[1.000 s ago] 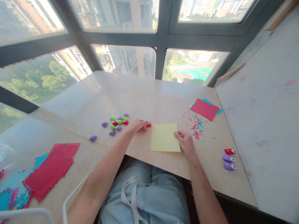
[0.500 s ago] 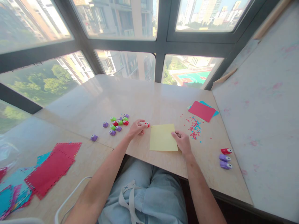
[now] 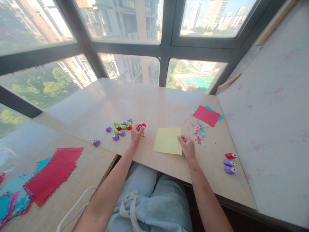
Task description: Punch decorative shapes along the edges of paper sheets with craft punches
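Note:
Between the fingers of my left hand (image 3: pixel 137 133) is a small red craft punch (image 3: pixel 143 124), held just right of a cluster of punches. My right hand (image 3: pixel 187 146) pinches the right edge of a yellow sheet of paper (image 3: pixel 167 141). One tiny hole shows near the sheet's top left corner. The left hand and its punch are apart from the paper. Purple, green and red punches (image 3: pixel 123 127) make up the cluster, and a single purple punch (image 3: pixel 96 142) lies farther left.
Red and blue confetti (image 3: pixel 200 132) is scattered right of the paper. Behind it lie red and blue sheets (image 3: pixel 206 115). Several punches (image 3: pixel 229 162) stand near the right wall. Punched red sheets (image 3: pixel 50 177) and a white cable (image 3: pixel 77 203) are at the left.
My left hand has drawn the red punch away from the paper's left corner, leftward and slightly up. A small hole now shows there. My right hand still grips the sheet.

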Demonstrator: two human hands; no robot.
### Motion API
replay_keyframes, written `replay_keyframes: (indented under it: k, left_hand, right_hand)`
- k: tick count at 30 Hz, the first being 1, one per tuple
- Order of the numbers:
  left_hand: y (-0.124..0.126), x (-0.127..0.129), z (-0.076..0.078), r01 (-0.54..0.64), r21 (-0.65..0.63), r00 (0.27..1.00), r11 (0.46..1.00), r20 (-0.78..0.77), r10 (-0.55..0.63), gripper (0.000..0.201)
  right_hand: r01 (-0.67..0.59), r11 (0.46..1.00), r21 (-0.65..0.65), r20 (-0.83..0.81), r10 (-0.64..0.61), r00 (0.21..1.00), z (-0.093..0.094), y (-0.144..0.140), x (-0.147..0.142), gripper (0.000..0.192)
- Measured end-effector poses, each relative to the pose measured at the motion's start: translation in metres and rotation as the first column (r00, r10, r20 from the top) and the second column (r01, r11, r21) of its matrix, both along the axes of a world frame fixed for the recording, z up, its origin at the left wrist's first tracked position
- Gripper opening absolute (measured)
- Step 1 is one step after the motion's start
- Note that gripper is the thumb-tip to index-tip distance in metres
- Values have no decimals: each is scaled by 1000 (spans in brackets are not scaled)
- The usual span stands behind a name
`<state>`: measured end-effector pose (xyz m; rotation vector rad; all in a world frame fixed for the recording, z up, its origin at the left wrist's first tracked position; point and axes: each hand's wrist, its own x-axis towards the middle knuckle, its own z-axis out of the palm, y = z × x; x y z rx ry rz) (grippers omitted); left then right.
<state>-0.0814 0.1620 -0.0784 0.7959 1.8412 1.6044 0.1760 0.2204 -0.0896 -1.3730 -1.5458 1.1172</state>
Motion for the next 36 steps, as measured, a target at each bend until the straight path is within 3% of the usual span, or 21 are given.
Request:
replay_keyframes:
  k: [8,16,19,22,24,26,28,30,33,36]
  left_hand:
    - [0,1,5,-47,47,997,998,67,44,31]
    - [3,4,5,-68,63,996,996,57,64,28]
    - [4,4,4,-60,68,997,996,52,57,27]
    - [4,4,2,-57,97,996,994,71,50,26]
    - [4,3,1,-65,114,995,991,81,56,26]
    - [4,2,-1,-80,120,994,990,84,70,27]
    - [5,2,-2,-91,121,993,988,88,81,29]
    - [5,1,-2,-92,130,993,987,92,80,30]
    - [5,1,-1,-85,150,993,985,91,72,30]
    - [4,0,-1,-71,161,995,984,87,57,29]
  right_hand:
    - [-23,999,49,72,20,997,2,-3,-2,34]
    - [-272,959,-82,-78,266,961,10,-2,0,36]
    - [-336,931,-146,-109,322,940,14,-1,-10,38]
    - [-339,933,-117,-59,334,941,16,-1,-27,34]
    - [-239,965,-110,-11,239,971,15,-1,-37,30]
    - [-28,993,-115,-24,25,999,13,0,-40,28]
    - [229,966,-124,-114,-243,963,11,0,-34,26]
    - [417,897,-149,-225,-441,869,9,-5,-23,23]
    - [501,842,-201,-318,-540,779,10,-21,-13,23]
    - [415,878,-239,-336,-476,813,11,-42,-18,26]
